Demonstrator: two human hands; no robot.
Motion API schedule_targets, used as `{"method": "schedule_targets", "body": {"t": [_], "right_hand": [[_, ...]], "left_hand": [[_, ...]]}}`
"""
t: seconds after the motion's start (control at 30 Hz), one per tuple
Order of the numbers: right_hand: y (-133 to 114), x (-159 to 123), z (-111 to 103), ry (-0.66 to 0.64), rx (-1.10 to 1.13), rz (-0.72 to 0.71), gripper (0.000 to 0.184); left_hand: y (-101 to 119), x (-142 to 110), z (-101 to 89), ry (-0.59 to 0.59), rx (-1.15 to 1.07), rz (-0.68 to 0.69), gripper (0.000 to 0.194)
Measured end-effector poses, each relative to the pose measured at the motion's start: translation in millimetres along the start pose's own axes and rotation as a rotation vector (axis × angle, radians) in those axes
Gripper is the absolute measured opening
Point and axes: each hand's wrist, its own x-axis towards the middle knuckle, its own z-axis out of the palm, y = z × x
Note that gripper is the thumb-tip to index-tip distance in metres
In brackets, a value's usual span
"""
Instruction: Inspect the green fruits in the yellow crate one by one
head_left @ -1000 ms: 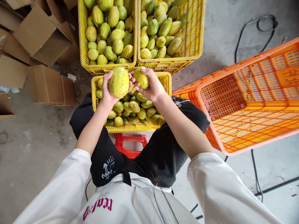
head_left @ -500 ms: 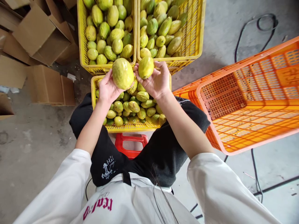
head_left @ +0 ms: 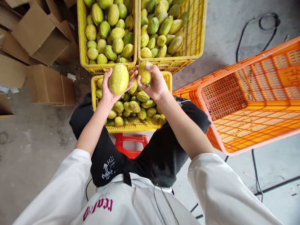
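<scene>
My left hand (head_left: 110,90) is closed round a large, yellow-green papaya (head_left: 118,79), thumb along its left side and fingers reaching past its right. A smaller papaya (head_left: 144,73) is gripped in my right hand (head_left: 157,82), with the thumb laid over its top. Both fruits are held side by side above the near yellow crate (head_left: 131,128), and the fingertips of the two hands almost meet between them. Inside that crate lie many green and yellow papayas (head_left: 134,107), partly covered by my hands.
Two yellow crates of papayas stand beyond, one at far left (head_left: 83,47) and one at far right (head_left: 199,37). An orange crate (head_left: 225,147) lies tilted at my right. Cardboard boxes (head_left: 44,84) are piled left. A red stool (head_left: 120,144) sits between my legs; cables (head_left: 256,172) cross the floor.
Both hands opened flatter under the papayas half a second ago, then closed round them again. The large papaya has shifted slightly left and turned; the small one was also turned in my right hand.
</scene>
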Motion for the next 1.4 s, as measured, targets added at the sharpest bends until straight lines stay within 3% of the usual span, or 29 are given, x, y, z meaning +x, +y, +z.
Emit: {"method": "schedule_targets", "body": {"t": [0.3, 0.53, 0.77, 0.9, 1.03, 1.27, 1.4], "right_hand": [[10, 2, 6, 0.042, -0.098, -0.058, 0.041], [-1, -11, 13, -0.026, -0.103, -0.052, 0.03], [-9, -9, 15, 0.065, -0.122, -0.173, 0.025], [-7, -6, 14, 0.057, -0.054, -0.087, 0.019], [-1, -5, 8, 0.047, 0.005, -0.038, 0.029], [0, -6, 7, -0.005, 0.104, 0.116, 0.021], [-1, -5, 6, 0.077, -0.001, 0.058, 0.016]], "left_hand": [[1, 2, -0.3, 0.038, 0.041, -0.016, 0.05], [1, 5, -4.3, -0.046, -0.054, 0.091, 0.053], [5, 2, -0.3, -0.096, -0.094, 0.151, 0.051], [1, -1, 4.3, -0.03, 0.069, 0.16, 0.045], [-6, -2, 2.9, -0.042, 0.15, 0.115, 0.042], [-10, 1, -0.8, -0.105, 0.055, 0.08, 0.036], [-6, 4, -0.7, 0.01, 0.007, 0.079, 0.04]]}}
